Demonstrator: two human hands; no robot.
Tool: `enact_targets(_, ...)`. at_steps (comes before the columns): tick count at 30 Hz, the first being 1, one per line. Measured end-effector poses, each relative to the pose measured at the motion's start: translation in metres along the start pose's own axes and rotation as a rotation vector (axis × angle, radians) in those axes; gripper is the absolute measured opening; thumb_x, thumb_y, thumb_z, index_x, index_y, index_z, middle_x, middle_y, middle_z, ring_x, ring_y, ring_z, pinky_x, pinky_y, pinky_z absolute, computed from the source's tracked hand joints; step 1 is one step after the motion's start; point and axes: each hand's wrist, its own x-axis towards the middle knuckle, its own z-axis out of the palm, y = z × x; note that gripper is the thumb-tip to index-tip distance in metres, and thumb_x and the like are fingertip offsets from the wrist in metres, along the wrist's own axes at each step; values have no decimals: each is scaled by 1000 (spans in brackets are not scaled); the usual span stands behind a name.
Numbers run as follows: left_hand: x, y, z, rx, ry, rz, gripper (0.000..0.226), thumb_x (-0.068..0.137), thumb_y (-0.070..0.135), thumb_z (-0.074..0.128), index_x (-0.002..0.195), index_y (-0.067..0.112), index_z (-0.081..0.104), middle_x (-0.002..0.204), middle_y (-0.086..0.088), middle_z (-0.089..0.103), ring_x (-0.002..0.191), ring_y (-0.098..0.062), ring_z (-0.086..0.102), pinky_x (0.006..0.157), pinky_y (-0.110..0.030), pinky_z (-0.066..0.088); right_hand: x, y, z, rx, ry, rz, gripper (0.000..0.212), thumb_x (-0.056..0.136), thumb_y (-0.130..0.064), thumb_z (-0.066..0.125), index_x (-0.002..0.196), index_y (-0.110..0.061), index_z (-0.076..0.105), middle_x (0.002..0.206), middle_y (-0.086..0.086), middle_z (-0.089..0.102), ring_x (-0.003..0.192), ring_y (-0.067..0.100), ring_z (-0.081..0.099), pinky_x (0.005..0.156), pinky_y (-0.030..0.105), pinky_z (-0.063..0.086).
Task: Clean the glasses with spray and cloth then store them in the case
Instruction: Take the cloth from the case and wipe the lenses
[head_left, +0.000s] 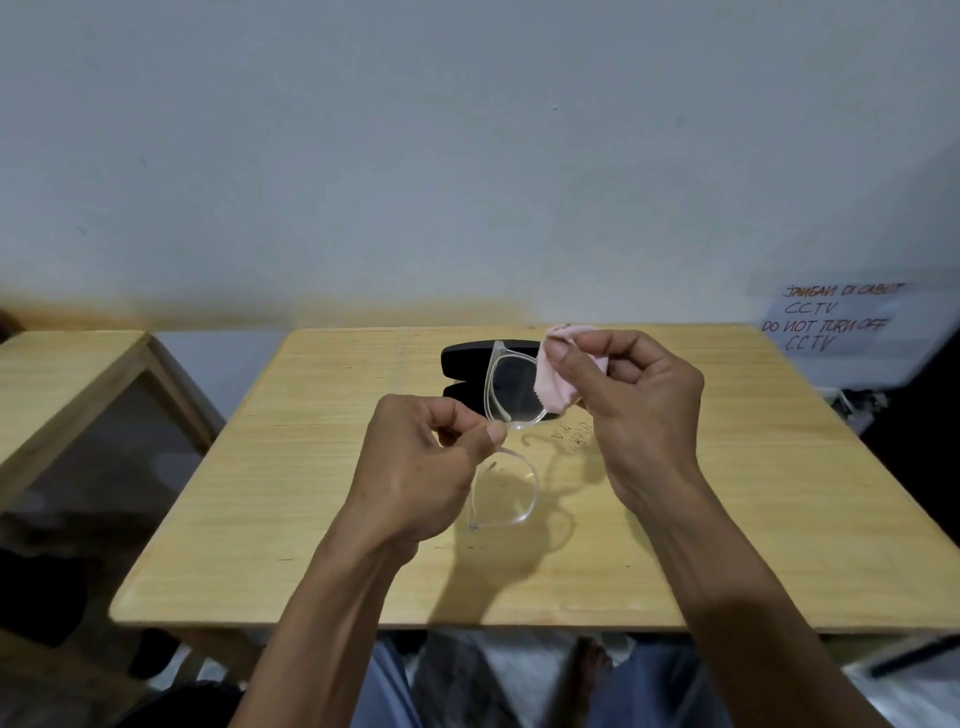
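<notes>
Holding a clear-framed pair of glasses (511, 387) above the wooden table (322, 467), the left hand (421, 467) has its fingers (491, 435) pinching the frame at its near corner, the folded temple arms hanging below. The right hand (631, 400) has its fingers pressed together on a pink cloth (558, 382), which lies against the far lens. A black case (465, 358) lies open on the table just behind the glasses, near the far edge.

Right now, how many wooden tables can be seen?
2: the main table under the hands, carrying the black case; a second table at left, partly cut off.
</notes>
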Motion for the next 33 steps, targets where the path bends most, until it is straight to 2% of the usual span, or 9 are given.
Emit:
enact_targets(3, 2, -2, -3, 6, 24, -4, 28, 80, 14, 78, 54, 17, 66, 48, 14, 54, 55, -6, 49, 55, -11, 41, 1, 2, -6, -19, 1, 7, 16, 78, 0, 82, 81, -10, 69, 91, 5, 80, 83, 15, 75, 66, 23, 53)
enact_targets(5, 5, -4, -6, 34, 44, -7, 28, 80, 18, 78, 54, 17, 66, 49, 14, 54, 57, -8, 50, 62, -18, 45, 1, 3, -11, -21, 18, 7, 16, 78, -1, 82, 82, -8, 69, 90, 6, 80, 83, 15, 74, 69, 24, 54)
enact_targets(7, 7, -6, -10, 93, 65, -12, 25, 80, 28, 78, 58, 21, 69, 53, 14, 56, 62, -11, 52, 76, -30, 50, 0, 2, -16, -23, 39, 11, 16, 77, -2, 83, 83, -8, 70, 87, 4, 81, 79, 13, 74, 69, 24, 54)
enact_targets(10, 6, -5, -22, 223, 104, 32, 15, 80, 40, 75, 68, 33, 71, 58, 22, 59, 63, -11, 48, 93, -54, 44, -2, 2, -24, -57, 61, 9, 15, 77, -4, 83, 82, -9, 70, 80, -1, 79, 62, 4, 68, 53, 14, 47)
enact_targets(12, 6, -3, -34, 372, 141, 111, 22, 83, 39, 72, 63, 31, 67, 65, 28, 60, 59, -4, 43, 89, -51, 40, -4, 1, -30, -66, 73, 9, 16, 77, -4, 83, 87, -4, 71, 83, 3, 80, 64, 6, 69, 51, 14, 47)
enact_targets(16, 8, -19, -61, 820, 120, 290, 16, 88, 38, 66, 72, 35, 67, 81, 18, 62, 86, -6, 43, 81, -33, 13, -8, 2, -42, -74, 89, 27, 19, 77, -4, 83, 92, -1, 71, 92, 10, 80, 75, 15, 73, 56, 20, 51)
enact_targets(21, 9, -65, -81, 1177, -33, 301, 15, 92, 33, 62, 89, 29, 76, 89, 18, 60, 103, -7, 42, 92, -40, 13, -18, 7, -49, -82, 92, 73, 16, 76, -4, 82, 88, -9, 72, 89, 7, 80, 77, 14, 74, 62, 20, 55)
enact_targets(29, 15, -93, -82, 1193, -81, 287, 16, 91, 34, 62, 93, 29, 77, 90, 17, 58, 101, -7, 41, 93, -41, 14, -29, 10, -49, -103, 81, 104, 19, 76, -6, 82, 92, -6, 71, 95, 10, 79, 90, 23, 76, 72, 27, 58)
enact_targets(33, 17, -98, -84, 1148, -68, 246, 17, 91, 41, 62, 97, 33, 76, 95, 17, 55, 103, -7, 39, 92, -41, 17, -33, 12, -49, -107, 78, 125, 15, 76, -5, 81, 86, -10, 71, 94, 10, 80, 92, 25, 76, 70, 25, 58)
